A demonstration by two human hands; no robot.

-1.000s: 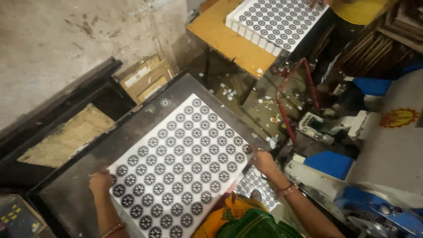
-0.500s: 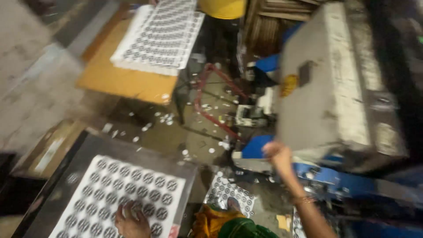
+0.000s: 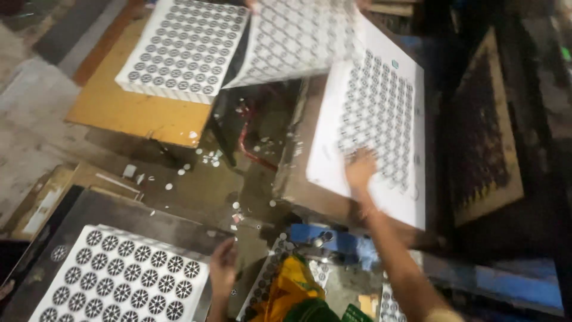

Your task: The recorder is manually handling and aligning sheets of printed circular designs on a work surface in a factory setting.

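A white sheet of punched rings [image 3: 375, 119] is lying tilted on the press platen, long axis running away from the wearer, as the right hand [image 3: 360, 170] is pressing spread fingers flat near its lower edge; the left hand [image 3: 222, 266], fingers together, is hovering beside the printed stack [image 3: 119, 280].

White printed sheet [image 3: 381, 119], rectangular, rows of small dark round labels, lies tilted on the machine bed at right. Second label sheet stack [image 3: 122, 280], same white with black round marks, sits on a dark tray at lower left. Third stack [image 3: 182, 45] rests on the orange table at top left. A fourth sheet [image 3: 298, 39], blurred, hangs curled beside it at top centre
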